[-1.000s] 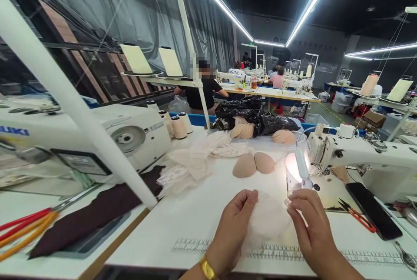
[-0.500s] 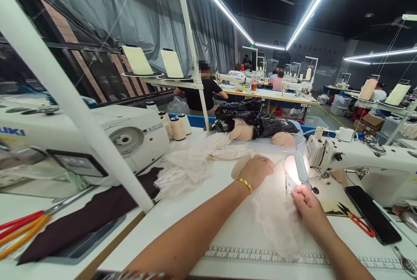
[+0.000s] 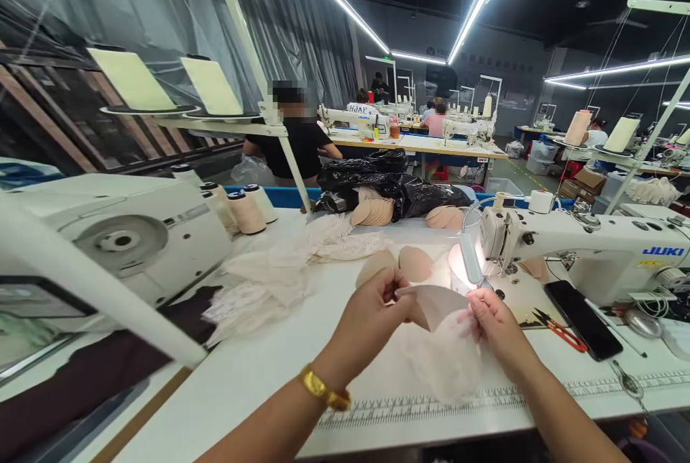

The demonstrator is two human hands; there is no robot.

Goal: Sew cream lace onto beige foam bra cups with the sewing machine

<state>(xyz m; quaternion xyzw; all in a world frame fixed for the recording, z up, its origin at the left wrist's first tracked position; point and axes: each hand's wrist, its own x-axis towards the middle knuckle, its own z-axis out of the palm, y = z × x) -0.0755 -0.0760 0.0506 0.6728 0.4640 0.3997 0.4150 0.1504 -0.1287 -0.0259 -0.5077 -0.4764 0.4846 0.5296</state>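
Between my hands a thin beige cup-shaped pad [image 3: 438,299] is held up just above the table. My left hand [image 3: 371,315], with a gold bracelet at the wrist, pinches its left end. My right hand [image 3: 497,319] has thumb and fingers closed at the right tip, where the pad meets sheer cream fabric [image 3: 445,369]. That fabric hangs down and bunches on the table below; how the two layers join is hidden by my fingers. Behind my left hand lie two more beige pads [image 3: 415,264]. A lit lamp [image 3: 471,258] shines beside the sewing machine needle area.
A sewing machine [image 3: 582,236] stands at the right, with orange snips [image 3: 560,332] and a black phone [image 3: 583,319] before it. Cream lace [image 3: 269,283] lies left, near thread cones [image 3: 246,213]. A ruler strip [image 3: 399,409] runs along the front edge. A person [image 3: 294,143] sits ahead.
My left hand has come back toward me from the flat pads and now grips a raised pad. My right hand still pinches at the fabric. The view has turned right.
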